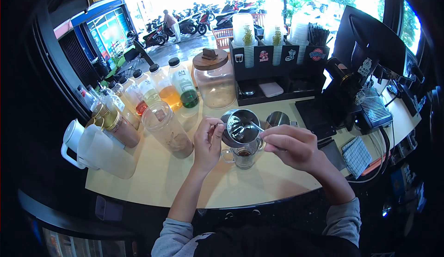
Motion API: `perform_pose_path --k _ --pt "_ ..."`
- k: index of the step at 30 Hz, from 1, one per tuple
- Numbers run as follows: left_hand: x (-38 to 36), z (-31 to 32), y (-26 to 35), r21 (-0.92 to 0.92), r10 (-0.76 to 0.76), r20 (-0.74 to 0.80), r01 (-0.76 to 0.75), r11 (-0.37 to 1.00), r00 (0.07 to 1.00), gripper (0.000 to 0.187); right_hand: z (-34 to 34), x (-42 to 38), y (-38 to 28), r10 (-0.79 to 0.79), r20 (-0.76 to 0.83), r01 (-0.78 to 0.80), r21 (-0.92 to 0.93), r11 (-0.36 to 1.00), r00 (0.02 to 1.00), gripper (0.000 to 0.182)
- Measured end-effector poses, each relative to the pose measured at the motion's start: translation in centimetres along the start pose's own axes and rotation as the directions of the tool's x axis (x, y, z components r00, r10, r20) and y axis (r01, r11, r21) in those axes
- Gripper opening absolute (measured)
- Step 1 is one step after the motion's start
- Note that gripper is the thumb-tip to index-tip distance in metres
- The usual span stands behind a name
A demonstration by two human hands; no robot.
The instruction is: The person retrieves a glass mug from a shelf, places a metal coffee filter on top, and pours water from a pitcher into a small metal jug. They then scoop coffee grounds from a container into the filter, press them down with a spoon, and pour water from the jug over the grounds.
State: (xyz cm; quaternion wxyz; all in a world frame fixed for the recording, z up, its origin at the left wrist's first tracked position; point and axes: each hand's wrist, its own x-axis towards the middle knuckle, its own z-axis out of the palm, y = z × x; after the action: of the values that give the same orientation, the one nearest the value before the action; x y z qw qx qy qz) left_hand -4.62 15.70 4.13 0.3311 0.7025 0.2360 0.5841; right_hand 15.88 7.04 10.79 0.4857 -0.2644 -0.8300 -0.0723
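My left hand (209, 141) is closed around the handle side of a shiny metal pitcher (226, 136), which is held above the counter with its opening facing me. In my right hand (292, 146), a thin metal spoon handle (255, 126) is pinched between thumb and fingers, its lower end inside the pitcher. Just below the pitcher stands a clear glass mug (245, 159) with dark liquid in it, partly covered by the pitcher. A second metal cup (277, 118) stands behind my right hand. Left of my left hand is a tall clear plastic canister (167, 130) with brown powder low inside.
Several syrup bottles (184, 83) line the back left, near a white jug (106, 153). A wooden-lidded glass jar (216, 83) stands beside a black cup organizer (280, 65). To the right are a black machine (340, 95), a checked cloth (356, 157) and a monitor (365, 39).
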Motion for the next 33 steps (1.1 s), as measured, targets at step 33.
perform_pose_path --k 33 --pt "-1.1 -0.3 -3.1 -0.262 -0.295 0.218 0.346 0.901 0.93 0.023 0.7 -0.6 0.0 0.136 -0.001 -0.135 0.1 0.986 0.991 0.02"
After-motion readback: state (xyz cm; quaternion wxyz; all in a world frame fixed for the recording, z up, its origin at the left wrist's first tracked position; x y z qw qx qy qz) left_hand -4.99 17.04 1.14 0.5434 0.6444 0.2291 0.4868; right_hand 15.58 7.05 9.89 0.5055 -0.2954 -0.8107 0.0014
